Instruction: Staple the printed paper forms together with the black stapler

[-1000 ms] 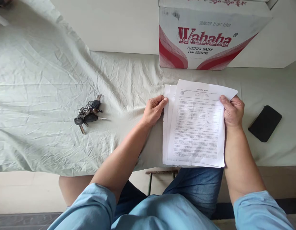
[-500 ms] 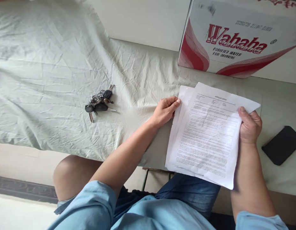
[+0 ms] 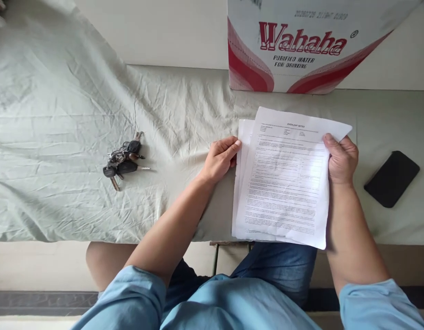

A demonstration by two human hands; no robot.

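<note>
A bunch of dark car keys on metal rings [image 3: 124, 159] lies on the wrinkled pale green cloth covering the surface [image 3: 61, 137], well left of the left hand [image 3: 220, 158], whose forearm angles up from the lower left and whose fingers pinch the left edge of the sheaf of white printed paper sheets [image 3: 284, 183]. The sheets sit at the near edge of the surface, long axis running away from the person with the heading at the far end, top sheet skewed slightly clockwise. The right hand [image 3: 340, 158] grips their upper right edge, thumb on top, forearm nearly straight; a flat black phone [image 3: 392, 178] lies just beyond.

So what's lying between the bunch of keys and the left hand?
Nothing but wrinkled pale sheet between the keys and the left hand, seen from the head camera.
</note>
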